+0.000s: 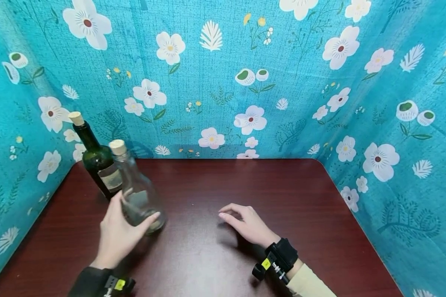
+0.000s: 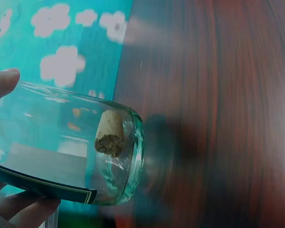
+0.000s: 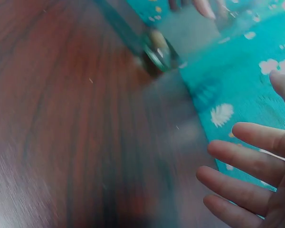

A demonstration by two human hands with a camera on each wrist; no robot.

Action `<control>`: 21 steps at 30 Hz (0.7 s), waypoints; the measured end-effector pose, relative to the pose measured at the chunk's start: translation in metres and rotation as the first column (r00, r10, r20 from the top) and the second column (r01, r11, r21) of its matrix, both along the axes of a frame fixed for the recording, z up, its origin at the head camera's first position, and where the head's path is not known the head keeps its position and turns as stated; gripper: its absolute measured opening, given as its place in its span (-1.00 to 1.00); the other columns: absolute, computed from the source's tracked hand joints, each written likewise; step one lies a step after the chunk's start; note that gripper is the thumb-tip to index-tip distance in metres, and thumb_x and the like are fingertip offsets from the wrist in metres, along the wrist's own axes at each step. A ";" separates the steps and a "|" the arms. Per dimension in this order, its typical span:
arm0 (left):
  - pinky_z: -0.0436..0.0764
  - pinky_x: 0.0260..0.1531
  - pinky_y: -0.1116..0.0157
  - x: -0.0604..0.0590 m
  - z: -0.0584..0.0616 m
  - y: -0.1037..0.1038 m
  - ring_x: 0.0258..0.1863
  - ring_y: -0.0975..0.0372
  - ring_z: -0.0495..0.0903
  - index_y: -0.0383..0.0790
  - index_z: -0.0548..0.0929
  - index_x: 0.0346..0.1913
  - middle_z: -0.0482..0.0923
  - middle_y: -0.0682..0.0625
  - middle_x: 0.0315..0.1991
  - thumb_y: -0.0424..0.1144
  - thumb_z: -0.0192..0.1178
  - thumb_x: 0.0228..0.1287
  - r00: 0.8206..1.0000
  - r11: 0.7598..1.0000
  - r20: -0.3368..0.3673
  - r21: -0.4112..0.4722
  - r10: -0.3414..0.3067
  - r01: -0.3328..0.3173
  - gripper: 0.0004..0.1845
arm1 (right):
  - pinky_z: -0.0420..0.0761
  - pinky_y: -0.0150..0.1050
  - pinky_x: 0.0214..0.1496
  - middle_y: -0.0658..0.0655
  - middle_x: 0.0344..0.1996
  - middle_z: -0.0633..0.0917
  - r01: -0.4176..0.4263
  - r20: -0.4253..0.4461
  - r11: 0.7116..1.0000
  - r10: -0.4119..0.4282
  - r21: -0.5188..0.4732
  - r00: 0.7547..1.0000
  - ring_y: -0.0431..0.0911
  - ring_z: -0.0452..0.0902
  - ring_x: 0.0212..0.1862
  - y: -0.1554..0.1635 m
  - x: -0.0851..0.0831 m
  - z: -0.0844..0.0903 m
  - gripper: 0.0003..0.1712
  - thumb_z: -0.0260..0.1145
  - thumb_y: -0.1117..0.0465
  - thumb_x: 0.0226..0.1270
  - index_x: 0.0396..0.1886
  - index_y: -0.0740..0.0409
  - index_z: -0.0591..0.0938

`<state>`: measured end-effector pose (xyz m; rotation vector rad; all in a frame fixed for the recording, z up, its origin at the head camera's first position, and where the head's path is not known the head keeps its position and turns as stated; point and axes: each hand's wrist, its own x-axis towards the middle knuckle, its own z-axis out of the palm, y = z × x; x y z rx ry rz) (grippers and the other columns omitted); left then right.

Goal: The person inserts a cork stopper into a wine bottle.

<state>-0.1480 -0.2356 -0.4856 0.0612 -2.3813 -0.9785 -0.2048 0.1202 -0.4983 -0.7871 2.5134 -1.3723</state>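
Note:
My left hand [image 1: 120,233] grips a clear glass bottle [image 1: 143,189] around its lower body, thumb on the near side. A cork stopper [image 1: 117,147] closes the bottle's neck, and the bottle leans slightly to the left in the head view. Inside it, near the base, lies a loose cork piece [image 2: 110,133], seen through the glass in the left wrist view. A dark-edged label [image 2: 47,183] is on its side. My right hand [image 1: 247,222] hovers over the table's middle, holding nothing, its fingers [image 3: 242,190] loosely extended and spread.
Behind and left of the clear bottle stands a dark green bottle [image 1: 94,154] with a cork and a pale label, partly hidden by it. The dark red-brown wooden table [image 1: 226,177] meets a turquoise flowered curtain [image 1: 193,82] at its back and sides.

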 end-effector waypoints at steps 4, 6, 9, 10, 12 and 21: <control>0.46 -0.09 -0.30 0.010 0.003 -0.028 0.07 -0.15 0.50 -0.21 0.30 0.45 0.46 -0.23 0.14 0.03 0.67 -0.11 0.990 0.993 0.083 0.020 0.111 -0.113 0.08 | 0.61 -0.15 0.08 -0.27 -0.02 0.70 0.069 -0.023 0.998 -0.069 0.005 0.997 -0.29 0.64 0.02 0.014 -0.003 0.000 -0.61 0.14 -0.24 0.55 0.10 -0.21 0.70; 0.43 -0.02 -0.31 0.013 0.003 -0.040 0.13 -0.17 0.47 -0.18 0.27 0.48 0.44 -0.24 0.19 0.03 0.65 -0.08 0.981 0.987 0.117 0.042 0.152 -0.157 0.09 | 0.60 -0.14 0.09 -0.28 -0.02 0.70 0.097 -0.032 0.995 -0.097 0.006 0.995 -0.30 0.63 0.03 0.020 -0.004 0.000 -0.63 0.14 -0.23 0.55 0.08 -0.21 0.70; 0.39 0.05 -0.31 0.016 0.002 -0.054 0.19 -0.19 0.44 -0.12 0.23 0.52 0.40 -0.24 0.26 0.04 0.63 -0.04 0.968 0.973 0.152 0.081 0.202 -0.216 0.10 | 0.59 -0.14 0.12 -0.28 -0.03 0.70 0.121 -0.034 0.993 -0.121 0.010 0.992 -0.32 0.62 0.04 0.025 -0.005 0.001 -0.61 0.15 -0.23 0.55 0.08 -0.18 0.70; 0.39 0.07 -0.31 0.017 0.002 -0.059 0.21 -0.20 0.43 -0.10 0.21 0.54 0.39 -0.25 0.28 0.04 0.62 -0.03 0.962 0.968 0.163 0.090 0.217 -0.234 0.10 | 0.59 -0.14 0.13 -0.28 -0.03 0.70 0.122 -0.030 0.993 -0.121 0.009 0.992 -0.33 0.62 0.05 0.025 -0.005 0.001 -0.59 0.15 -0.23 0.55 0.09 -0.15 0.71; 0.37 0.11 -0.31 0.018 0.002 -0.067 0.23 -0.21 0.42 -0.08 0.19 0.56 0.37 -0.25 0.33 0.04 0.61 -0.01 0.953 0.959 0.178 0.098 0.246 -0.266 0.11 | 0.59 -0.13 0.13 -0.28 -0.03 0.70 0.119 -0.025 0.993 -0.119 0.006 0.993 -0.32 0.62 0.04 0.026 -0.005 0.002 -0.54 0.14 -0.24 0.54 0.10 -0.08 0.71; 0.36 0.18 -0.30 0.020 0.000 -0.087 0.31 -0.23 0.38 -0.13 0.11 0.58 0.32 -0.29 0.35 0.03 0.58 0.04 0.924 0.938 0.247 0.112 0.293 -0.327 0.13 | 0.59 -0.06 0.12 -0.09 -0.01 0.73 0.109 -0.026 0.994 -0.109 -0.009 0.994 -0.30 0.62 0.03 0.026 -0.004 0.000 -0.57 0.14 -0.21 0.56 0.09 -0.09 0.71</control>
